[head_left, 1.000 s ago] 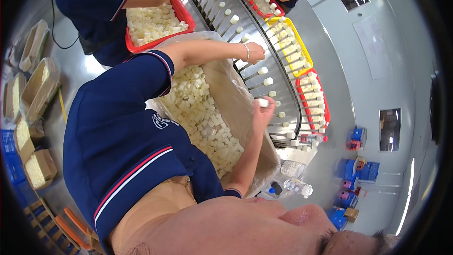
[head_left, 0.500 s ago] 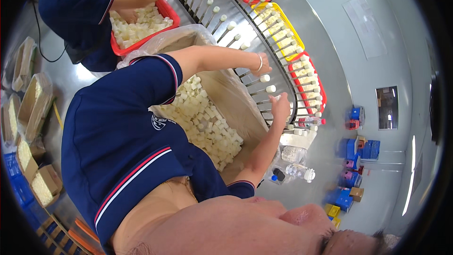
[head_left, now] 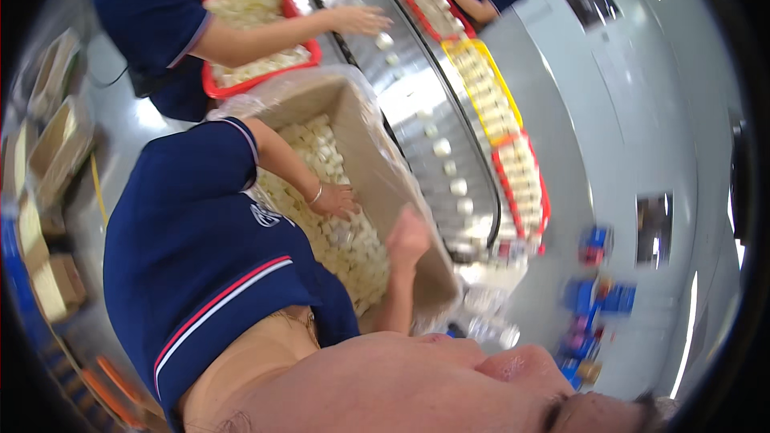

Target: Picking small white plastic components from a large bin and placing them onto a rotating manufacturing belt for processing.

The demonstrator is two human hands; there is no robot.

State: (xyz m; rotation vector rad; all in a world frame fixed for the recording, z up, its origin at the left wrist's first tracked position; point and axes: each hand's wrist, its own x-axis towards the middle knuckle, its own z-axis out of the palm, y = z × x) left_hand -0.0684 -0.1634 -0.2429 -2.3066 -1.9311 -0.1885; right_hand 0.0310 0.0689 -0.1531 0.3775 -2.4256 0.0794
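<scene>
My left hand, with a band at its wrist, reaches down into a large carton lined with clear plastic. Its fingers lie spread over a heap of small white blocks. My right hand hangs over the carton's near right side wall, smeared by motion, so its fingers and anything in them are not clear. Beyond the carton runs a metal conveyor, where white blocks sit in rows on thin rods, blurred here.
Across the conveyor stand a yellow basket and a red basket of white pieces. A co-worker's hand reaches over the belt at upper left, above another red basket. Clear bottles stand near the conveyor's end.
Both my hands have come back from the conveyor's rods to the carton; the left one now touches the blocks. The co-worker's arm at upper left has shifted, and the whole view has tilted slightly.
</scene>
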